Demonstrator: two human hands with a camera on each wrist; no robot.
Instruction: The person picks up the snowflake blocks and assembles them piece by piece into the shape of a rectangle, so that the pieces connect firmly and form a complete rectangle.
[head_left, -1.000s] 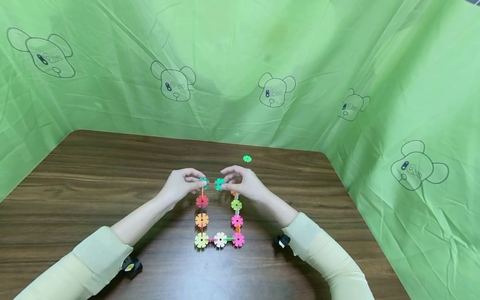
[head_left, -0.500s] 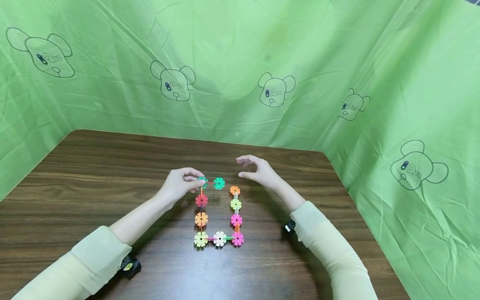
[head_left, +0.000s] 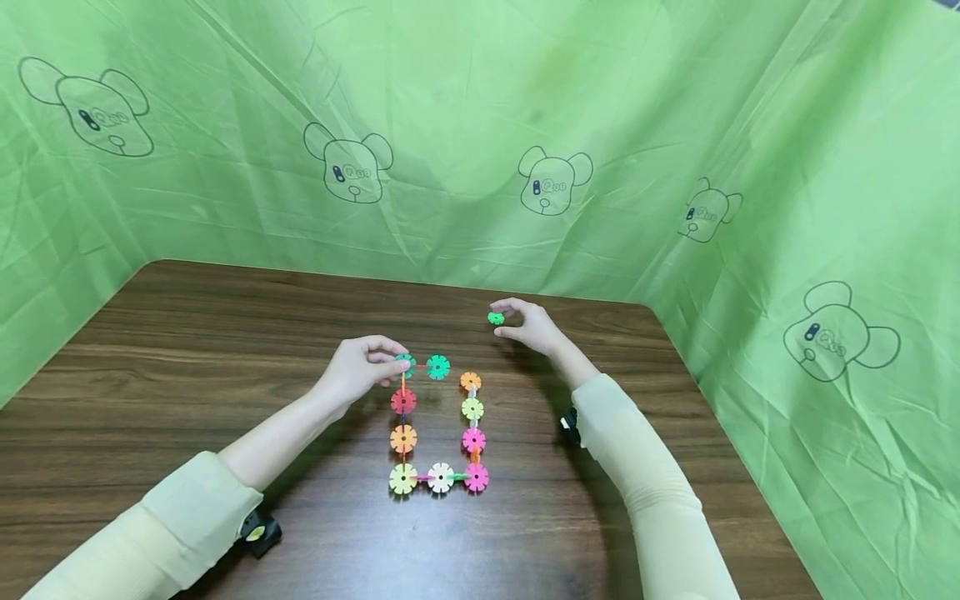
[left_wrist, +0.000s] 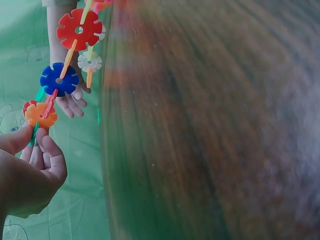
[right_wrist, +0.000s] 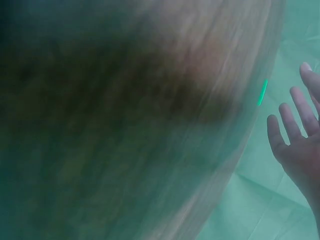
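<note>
A chain of notched plastic snowflake discs runs in a squared loop on the table, with a gap at its far right corner. My left hand (head_left: 363, 369) pinches the teal disc (head_left: 406, 362) at the loop's far left corner. Another teal disc (head_left: 438, 367) juts right from it, apart from an orange disc (head_left: 470, 381) topping the right side. My right hand (head_left: 531, 325) reaches beyond the loop, fingers apart around a loose green disc (head_left: 495, 318); whether it touches is unclear. In the right wrist view, this green disc (right_wrist: 262, 92) appears edge-on, beside the spread fingers.
The brown wooden table (head_left: 247, 333) extends on all sides of the loop. A green cloth (head_left: 465, 242) with bear-head drawings hangs behind and beside it. The loop's near side has a yellow disc (head_left: 402, 478), a white disc (head_left: 440, 477) and a pink disc (head_left: 476, 477).
My right hand has let go of the right-hand teal disc and moved away and to the right, to the loose green disc. My left hand keeps its pinch in place.
</note>
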